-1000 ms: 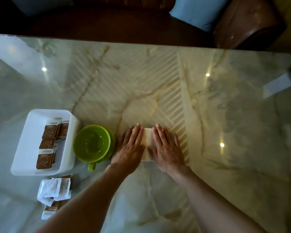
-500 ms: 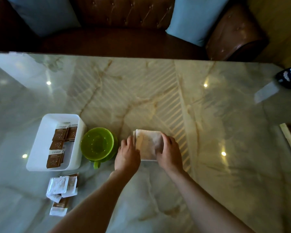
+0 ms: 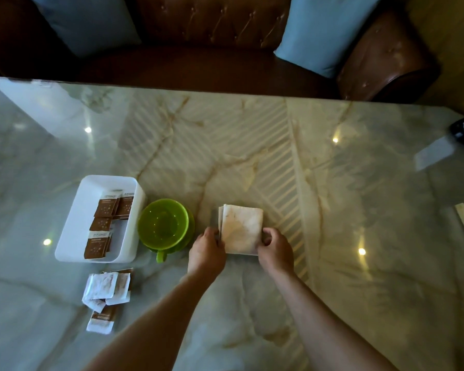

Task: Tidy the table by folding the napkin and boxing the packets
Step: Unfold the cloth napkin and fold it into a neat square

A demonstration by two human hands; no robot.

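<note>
While one folded napkin [image 3: 241, 229] lies flat at mid-table, long axis running away from the person, left hand [image 3: 206, 251] pinches its near-left edge and right hand [image 3: 275, 247] pinches the near-right corner (both curled, palms down). White box [image 3: 73, 226] holds four or so brown packets [image 3: 102, 226]; a few packets (count unclear) [image 3: 106, 293] lie loose nearby, one green cup [image 3: 164, 223] between.

head view | worn high, faces forward-down | table [image 3: 332, 210] close below | sofa [image 3: 212, 36] beyond
</note>
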